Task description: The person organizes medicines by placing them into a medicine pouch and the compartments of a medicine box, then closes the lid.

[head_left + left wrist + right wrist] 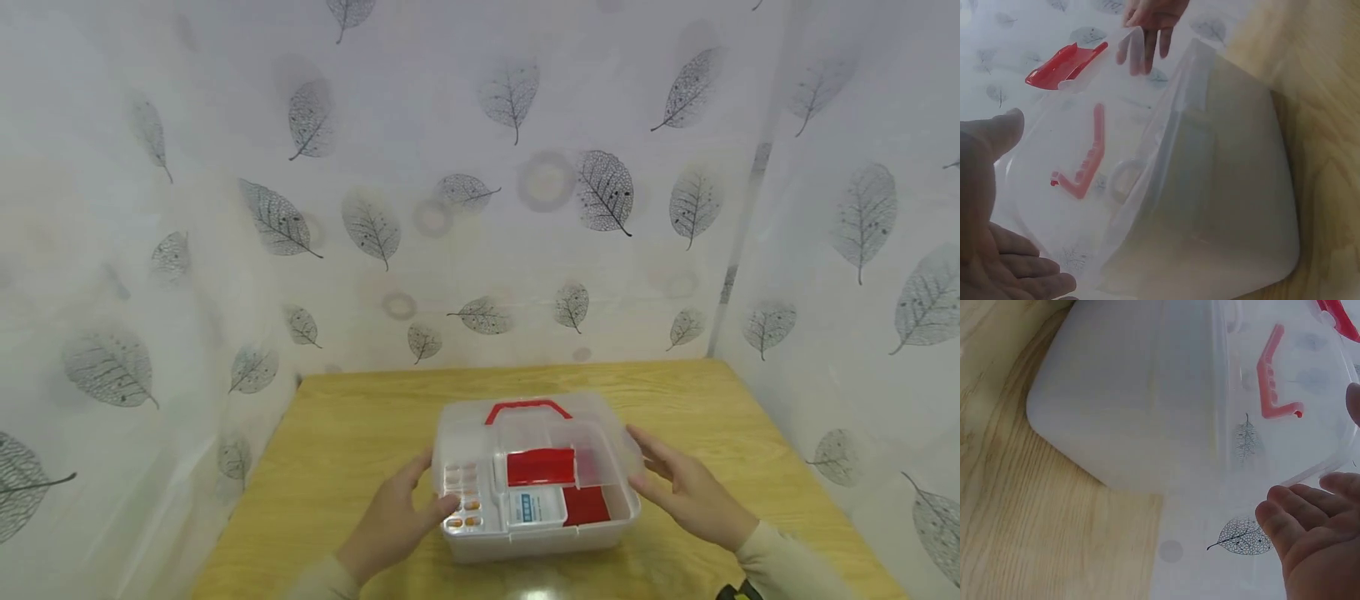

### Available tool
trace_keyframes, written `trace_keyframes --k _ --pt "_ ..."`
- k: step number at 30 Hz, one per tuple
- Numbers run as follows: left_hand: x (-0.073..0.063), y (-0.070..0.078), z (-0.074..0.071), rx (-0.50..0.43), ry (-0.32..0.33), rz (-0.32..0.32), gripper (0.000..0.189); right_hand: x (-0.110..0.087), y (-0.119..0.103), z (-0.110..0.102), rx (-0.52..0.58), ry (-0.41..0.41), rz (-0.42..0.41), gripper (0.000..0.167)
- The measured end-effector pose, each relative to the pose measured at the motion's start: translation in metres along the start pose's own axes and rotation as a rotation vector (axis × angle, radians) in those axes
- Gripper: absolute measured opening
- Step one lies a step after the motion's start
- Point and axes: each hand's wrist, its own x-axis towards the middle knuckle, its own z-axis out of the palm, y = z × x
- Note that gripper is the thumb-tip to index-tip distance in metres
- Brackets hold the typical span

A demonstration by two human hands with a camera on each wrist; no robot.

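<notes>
A translucent plastic medicine box (536,546) stands on the table, its clear lid (465,425) raised at a slant. The lid carries a red handle (528,406) and a red latch (540,467). Inside, blister packs of capsules (472,505) lie at left, beside a white and blue packet (536,506). My left hand (397,517) is spread at the box's left side, thumb over the blister packs. At the right, my right hand (690,492) has its fingertips by the lid's edge. Both hands' fingers look extended; whether they touch the lid I cannot tell.
The wooden table (352,417) runs back to a leaf-printed curtain (480,250), which also rises on the left and right. A dark wrist strap (738,592) shows at the bottom edge near the right sleeve (783,562).
</notes>
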Motion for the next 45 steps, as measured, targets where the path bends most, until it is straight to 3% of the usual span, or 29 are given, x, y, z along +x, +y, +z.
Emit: trace_keyframes --k 4,8,13,20,25,35,45 --pt "-0.004 -0.008 0.006 0.042 -0.004 -0.011 0.08 -0.006 0.008 0.006 -0.008 0.008 -0.067 0.067" --pt "-0.008 -0.017 0.011 0.077 -0.007 0.018 0.081 -0.011 0.014 0.013 -0.063 0.01 -0.116 0.071" --pt "-0.01 -0.024 0.016 0.088 0.005 0.071 0.08 -0.016 0.019 0.02 -0.124 0.037 -0.122 0.071" --pt "-0.008 -0.034 0.022 0.094 0.048 0.079 0.08 -0.015 0.025 0.028 -0.154 0.052 -0.125 0.074" --pt "0.005 -0.039 0.022 0.108 0.077 0.091 0.079 -0.006 0.033 0.031 -0.177 0.082 -0.145 0.071" --pt "0.037 -0.051 0.02 0.037 0.092 0.033 0.075 0.025 0.046 0.033 -0.144 0.08 -0.111 0.064" --pt "0.065 -0.058 0.02 0.044 0.089 -0.049 0.076 0.046 0.058 0.034 -0.095 0.071 -0.043 0.063"
